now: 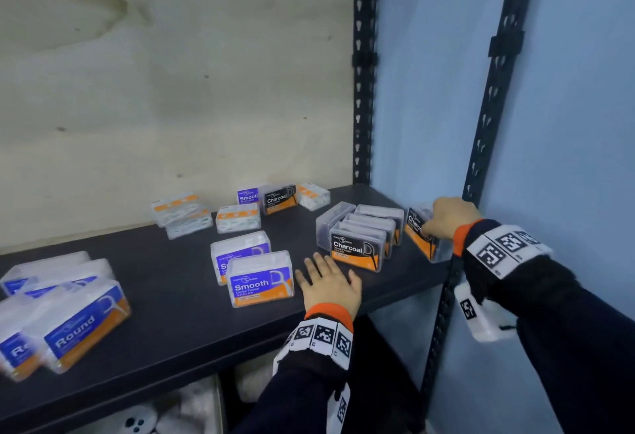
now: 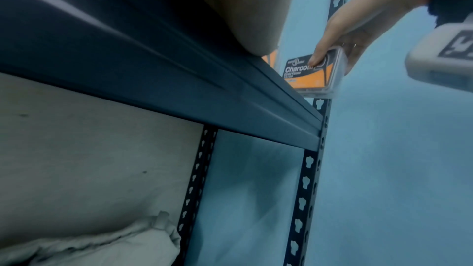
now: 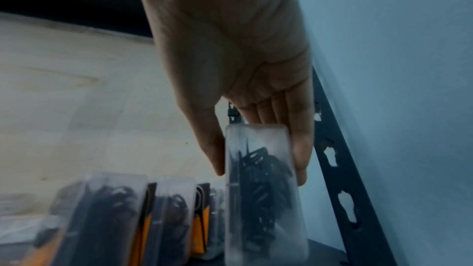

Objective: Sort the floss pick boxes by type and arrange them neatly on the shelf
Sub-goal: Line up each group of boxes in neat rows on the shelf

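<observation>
Floss pick boxes, black shelf [image 1: 178, 323]: sorting part done, one Charcoal box in hand

Near, 6 o'clock: left hand [image 1: 328, 284] flat on the shelf, fingers straight, holding nothing. 9 o'clock: Round boxes [image 1: 74, 327] clustered at the front edge. Centre: two Smooth boxes [image 1: 261, 279] upright, one behind the other. 2 o'clock: row of Charcoal boxes [image 1: 357, 244] standing together; just beside them, at the shelf's right end by the upright post [image 1: 494, 90], the right hand [image 1: 450, 217] pinches a tilted Charcoal box [image 1: 421, 232], thumb on the label face, fingers behind. 12 o'clock, far: unsorted boxes [image 1: 237, 217] near the back panel, one Smooth and one Charcoal among them. Handling, judged: light, rigid clear plastic, smooth and apt to slip; best taken across the two broad faces
</observation>
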